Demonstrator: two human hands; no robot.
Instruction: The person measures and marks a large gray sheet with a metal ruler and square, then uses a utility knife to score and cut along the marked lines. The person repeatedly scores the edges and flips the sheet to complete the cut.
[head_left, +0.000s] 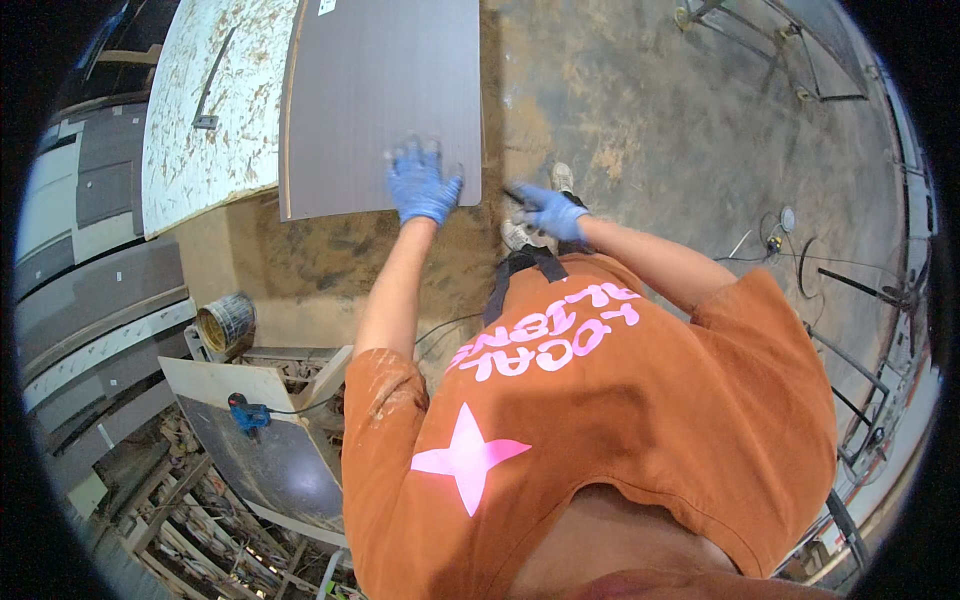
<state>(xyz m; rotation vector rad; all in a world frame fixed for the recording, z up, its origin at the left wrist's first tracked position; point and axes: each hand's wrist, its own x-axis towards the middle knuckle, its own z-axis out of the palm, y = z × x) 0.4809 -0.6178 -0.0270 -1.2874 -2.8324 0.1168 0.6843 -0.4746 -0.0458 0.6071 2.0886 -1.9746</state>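
Observation:
My left hand (425,183), in a blue glove, lies with fingers spread on a grey-brown panel (385,90) near its right front corner. My right hand (552,213), gloved in blue too, is closed around a slim dark tool (515,194) just beyond the panel's right edge. Blur hides the tool's exact kind, and most of it is inside the fist. Beneath the panel's left side is a white board (180,160) smeared with brown. On that board rests a thin dark square-like measuring tool (206,122).
A dirty bucket (226,322) lies at the left. Below it, a blue corded power tool (249,414) sits on a leaning board (270,465) beside wood scraps. Panels (105,290) are stacked far left. Cables (775,245) trail across the floor at right; a wheeled metal frame (800,90) stands beyond.

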